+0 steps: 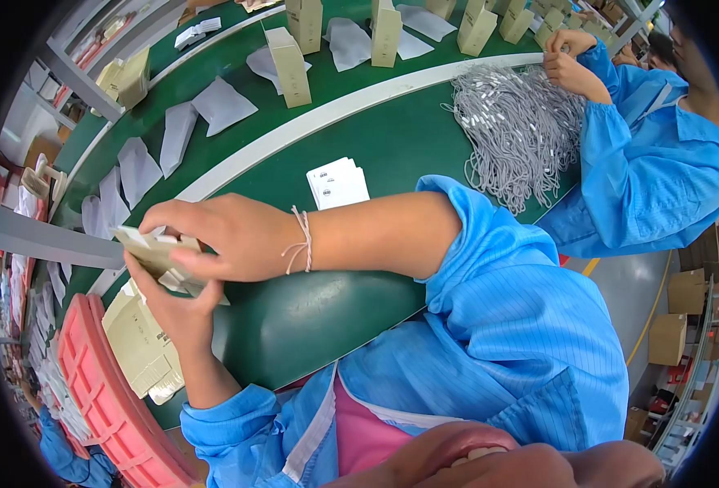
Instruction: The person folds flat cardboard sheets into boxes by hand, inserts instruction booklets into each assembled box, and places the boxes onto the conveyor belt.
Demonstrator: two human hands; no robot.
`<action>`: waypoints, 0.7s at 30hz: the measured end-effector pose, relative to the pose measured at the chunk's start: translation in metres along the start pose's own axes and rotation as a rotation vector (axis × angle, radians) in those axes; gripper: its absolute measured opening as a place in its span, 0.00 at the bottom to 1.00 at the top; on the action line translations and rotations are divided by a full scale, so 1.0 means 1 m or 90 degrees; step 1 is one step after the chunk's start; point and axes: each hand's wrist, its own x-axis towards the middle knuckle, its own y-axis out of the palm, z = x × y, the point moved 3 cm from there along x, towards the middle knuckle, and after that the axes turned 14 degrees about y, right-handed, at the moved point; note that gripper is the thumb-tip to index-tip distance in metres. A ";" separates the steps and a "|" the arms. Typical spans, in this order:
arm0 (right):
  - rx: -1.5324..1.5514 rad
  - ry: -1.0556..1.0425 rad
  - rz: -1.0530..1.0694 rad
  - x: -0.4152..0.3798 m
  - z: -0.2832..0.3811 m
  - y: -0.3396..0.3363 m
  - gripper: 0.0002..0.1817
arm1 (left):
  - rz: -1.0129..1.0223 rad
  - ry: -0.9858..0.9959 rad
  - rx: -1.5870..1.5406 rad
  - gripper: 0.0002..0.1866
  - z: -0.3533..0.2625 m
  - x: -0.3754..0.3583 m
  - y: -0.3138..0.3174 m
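Note:
At the left side of the green table, both my hands hold a small beige carton (158,254) with its flaps standing up. My left hand (176,305) grips it from below, fingers and thumb around its sides. My right hand (233,236), with a string bracelet at the wrist, curls over the top, fingers at the flaps. What is inside the carton is hidden. Just below my hands lie several beige cartons (140,342), apparently folded flat. A stack of white printed cards (337,184) rests on the table beyond my right forearm.
A pink crate (103,382) stands at the left edge. Grey cords (510,134) are heaped at the right, before a co-worker in blue (652,179). Past a white rail (335,106), upright cartons (288,69) and white pouches (223,106) line a green belt.

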 end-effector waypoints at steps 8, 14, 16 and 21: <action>0.240 -0.037 0.007 -0.015 0.016 0.022 0.31 | -0.022 -0.048 -0.240 0.50 0.028 -0.024 -0.006; 0.290 0.012 0.068 -0.008 0.000 0.034 0.33 | -0.205 0.294 0.017 0.52 0.009 -0.025 -0.005; 0.315 0.016 0.103 -0.005 -0.006 0.033 0.33 | -0.196 0.329 -0.005 0.56 0.023 -0.032 -0.003; 0.511 -0.016 0.224 -0.005 0.011 0.029 0.29 | -0.169 0.363 0.014 0.57 -0.003 -0.022 -0.014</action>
